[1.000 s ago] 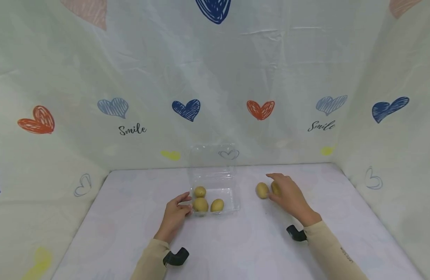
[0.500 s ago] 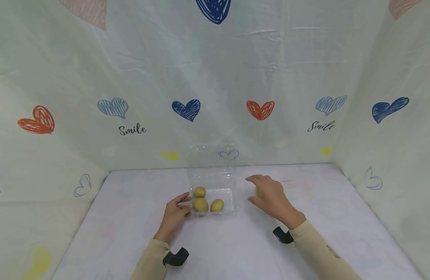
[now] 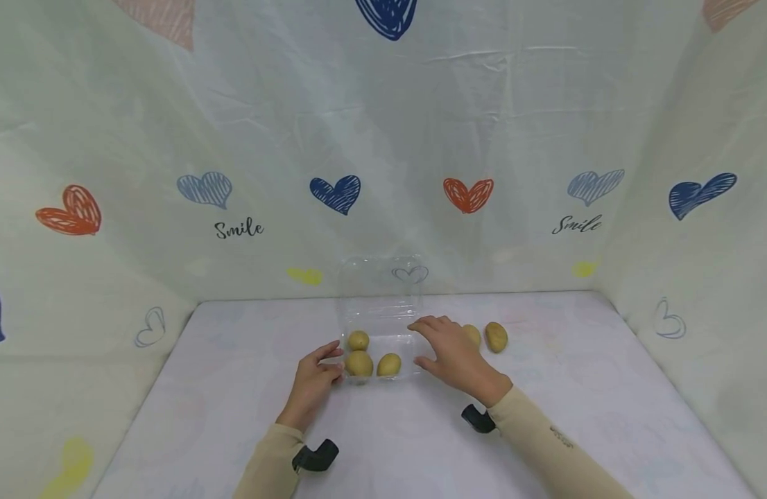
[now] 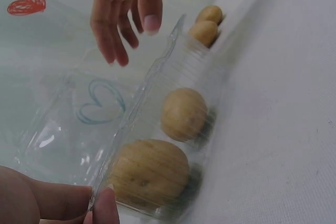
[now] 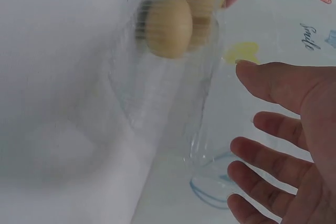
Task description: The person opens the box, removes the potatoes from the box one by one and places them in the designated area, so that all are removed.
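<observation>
A clear plastic clamshell container (image 3: 403, 344) stands on the table with its lid (image 3: 374, 281) raised at the back. Inside, toward its left side, lie three potatoes, one of them the front-left potato (image 3: 359, 364). My left hand (image 3: 310, 386) pinches the container's left rim between thumb and finger, as the left wrist view shows. Over the container's right edge is my right hand (image 3: 457, 360), fingers spread and palm bare in the right wrist view. Behind it on the table are two more potatoes, the outer potato (image 3: 496, 337) in full sight and the inner potato (image 3: 471, 335) partly covered.
A white cloth covers the table (image 3: 234, 416). Close behind the container hangs a pale curtain (image 3: 396, 138) printed with hearts and lettering, and it continues down both sides. A black wrist mount (image 3: 479, 419) sits on my right forearm, and another mount (image 3: 317, 456) on my left.
My right hand has moved left from beside the two loose potatoes to the container's right edge, uncovering the outer potato. My left hand stays at the container's rim.
</observation>
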Action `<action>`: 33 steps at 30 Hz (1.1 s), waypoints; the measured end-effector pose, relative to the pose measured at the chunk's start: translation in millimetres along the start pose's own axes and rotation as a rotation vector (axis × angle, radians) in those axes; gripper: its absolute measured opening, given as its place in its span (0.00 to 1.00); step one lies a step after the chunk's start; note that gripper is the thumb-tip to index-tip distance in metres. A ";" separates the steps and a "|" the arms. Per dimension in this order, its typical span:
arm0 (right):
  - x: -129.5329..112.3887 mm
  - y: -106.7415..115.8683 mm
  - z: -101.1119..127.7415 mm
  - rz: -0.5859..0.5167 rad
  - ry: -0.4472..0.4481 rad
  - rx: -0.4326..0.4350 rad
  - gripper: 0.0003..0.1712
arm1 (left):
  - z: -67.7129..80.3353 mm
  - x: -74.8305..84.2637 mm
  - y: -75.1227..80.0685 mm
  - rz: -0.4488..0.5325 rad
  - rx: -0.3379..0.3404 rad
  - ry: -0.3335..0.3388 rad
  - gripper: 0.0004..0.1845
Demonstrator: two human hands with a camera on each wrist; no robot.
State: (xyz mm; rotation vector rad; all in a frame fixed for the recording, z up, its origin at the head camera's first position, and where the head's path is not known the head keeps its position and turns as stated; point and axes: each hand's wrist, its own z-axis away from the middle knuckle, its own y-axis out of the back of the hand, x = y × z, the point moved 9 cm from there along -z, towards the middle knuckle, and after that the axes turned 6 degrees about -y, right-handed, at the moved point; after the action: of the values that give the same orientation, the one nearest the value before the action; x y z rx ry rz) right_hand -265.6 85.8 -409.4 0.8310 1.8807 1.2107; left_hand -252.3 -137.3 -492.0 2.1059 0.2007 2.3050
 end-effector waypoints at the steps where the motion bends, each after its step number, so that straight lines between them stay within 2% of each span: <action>1: -1.9 -2.8 -0.8 0.002 0.005 -0.010 0.32 | 0.0 0.1 0.0 0.003 0.000 0.000 0.25; 11: -15.5 -19.5 -8.7 0.033 0.059 -0.039 0.31 | -1.5 0.8 0.0 0.004 0.005 -0.006 0.25; 20: -22.7 -25.3 -19.0 0.007 0.086 -0.048 0.29 | -2.5 1.1 -0.3 0.017 0.005 -0.006 0.25; 33: -18.2 -46.7 -25.4 0.041 0.042 -0.164 0.25 | -0.8 -1.5 -0.2 0.004 0.007 -0.010 0.25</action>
State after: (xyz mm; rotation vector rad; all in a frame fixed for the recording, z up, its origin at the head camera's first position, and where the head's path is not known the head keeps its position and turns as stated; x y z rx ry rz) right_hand -283.5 43.2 -441.3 0.7630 1.7770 1.3968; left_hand -253.0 -137.3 -493.5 2.1225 0.2051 2.2988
